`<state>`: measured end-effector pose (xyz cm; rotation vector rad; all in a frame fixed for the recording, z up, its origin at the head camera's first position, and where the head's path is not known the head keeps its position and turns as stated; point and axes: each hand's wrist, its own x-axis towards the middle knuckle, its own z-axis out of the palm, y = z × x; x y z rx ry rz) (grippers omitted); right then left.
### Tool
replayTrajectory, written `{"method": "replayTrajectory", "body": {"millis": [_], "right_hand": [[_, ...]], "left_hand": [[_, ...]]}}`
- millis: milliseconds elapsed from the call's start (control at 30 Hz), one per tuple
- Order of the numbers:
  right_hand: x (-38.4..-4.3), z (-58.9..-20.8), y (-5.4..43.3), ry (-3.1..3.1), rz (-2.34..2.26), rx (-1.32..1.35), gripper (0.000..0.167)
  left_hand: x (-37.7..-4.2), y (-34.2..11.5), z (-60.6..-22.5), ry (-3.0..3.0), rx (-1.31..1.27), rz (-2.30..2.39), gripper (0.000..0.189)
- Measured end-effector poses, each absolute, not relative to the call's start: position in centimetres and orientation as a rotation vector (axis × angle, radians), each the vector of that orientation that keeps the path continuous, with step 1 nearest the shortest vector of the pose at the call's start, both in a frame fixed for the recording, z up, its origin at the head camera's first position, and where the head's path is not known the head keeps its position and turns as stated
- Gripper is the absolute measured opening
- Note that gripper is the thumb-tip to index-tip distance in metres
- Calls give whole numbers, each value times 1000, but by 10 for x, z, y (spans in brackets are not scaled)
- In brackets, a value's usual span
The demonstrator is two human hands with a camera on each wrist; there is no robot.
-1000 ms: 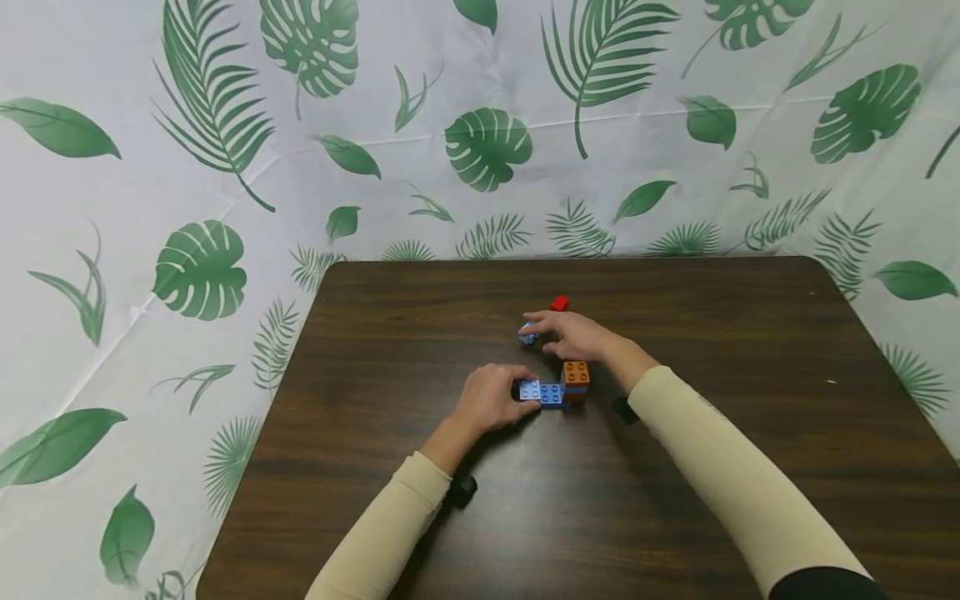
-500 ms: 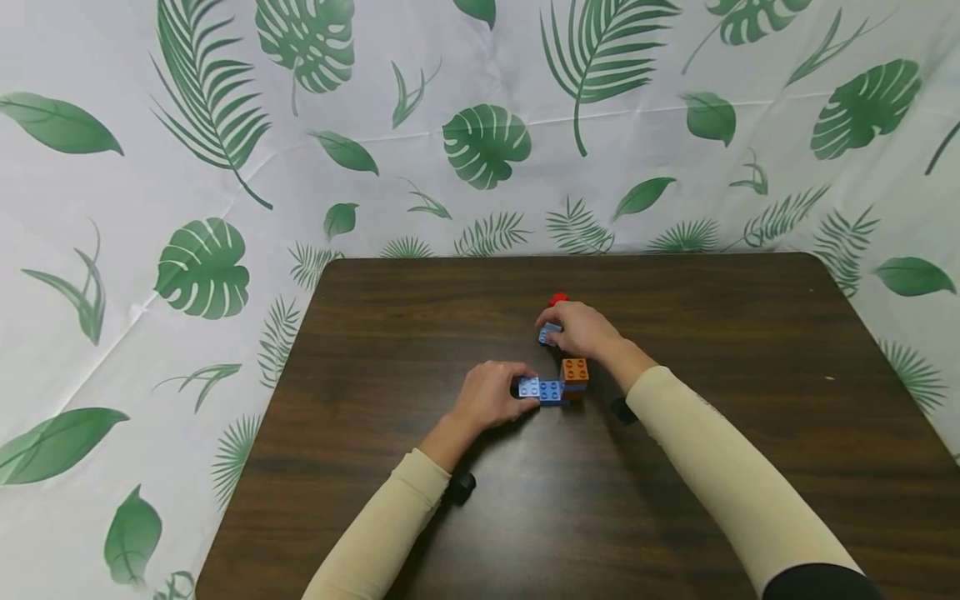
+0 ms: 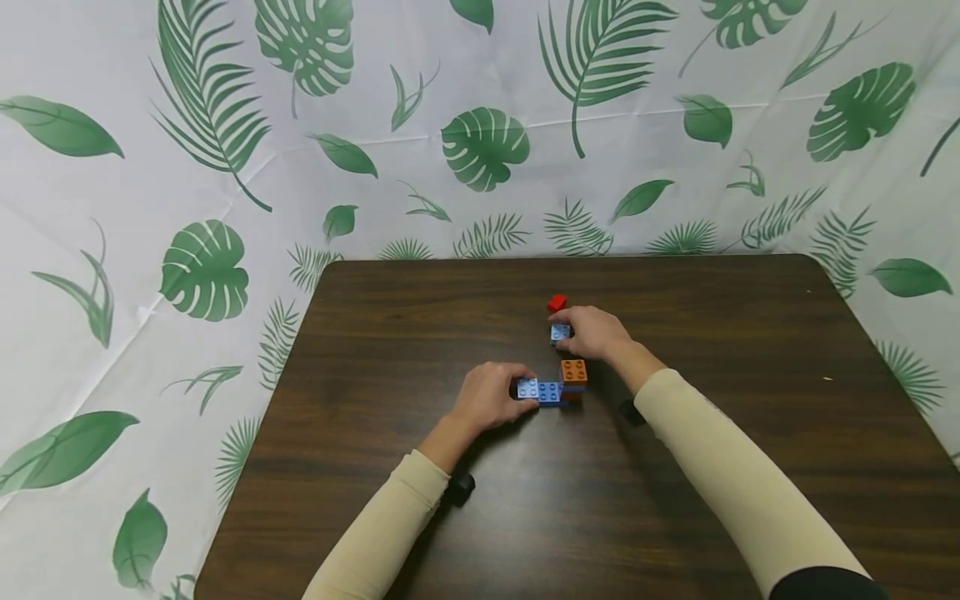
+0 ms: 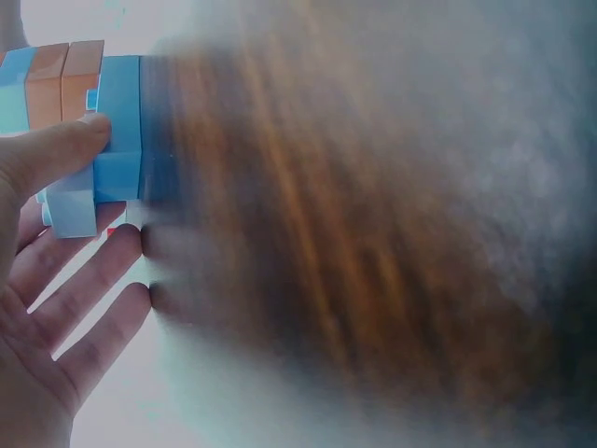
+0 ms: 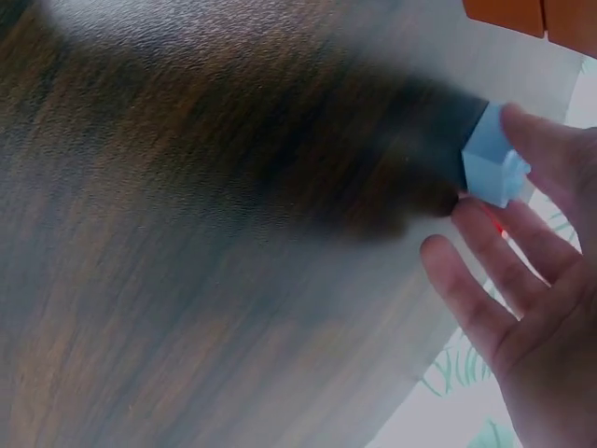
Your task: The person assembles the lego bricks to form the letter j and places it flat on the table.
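A stepped block build stands mid-table: a blue toy brick at the base, a light blue brick on its left end and an orange brick topping the taller right end. My left hand grips the left end between thumb and fingers; in the left wrist view the thumb lies along the blue brick's side, the two lower fingers spread. Just behind the build, my right hand pinches a separate light blue brick, studs facing the palm in the right wrist view.
A small red brick lies on the dark wood table, just beyond the right hand. A white cloth with green leaves hangs behind the table. Orange bricks of the build show at the right wrist view's top edge.
My right hand has closed on the loose light blue brick, which has turned and shifted right, a little nearer the orange end. The left hand stays on the build.
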<state>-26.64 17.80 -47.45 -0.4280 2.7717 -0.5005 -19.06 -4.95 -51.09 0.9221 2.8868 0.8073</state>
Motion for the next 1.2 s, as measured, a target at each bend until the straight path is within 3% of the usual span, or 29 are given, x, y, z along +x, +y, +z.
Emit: {"method": "replayTrajectory", "body": {"millis": [600, 967, 1200], "right_hand": [[-262, -477, 191, 2795, -612, -476, 43], [-240, -455, 208, 2815, -799, -539, 47], [-224, -433, 217, 2751, -1068, -485, 41]], "left_hand": [[-189, -49, -512, 2886, 919, 815, 34], [-189, -49, -512, 2887, 909, 815, 34], [-188, -49, -511, 2894, 911, 796, 35]]}}
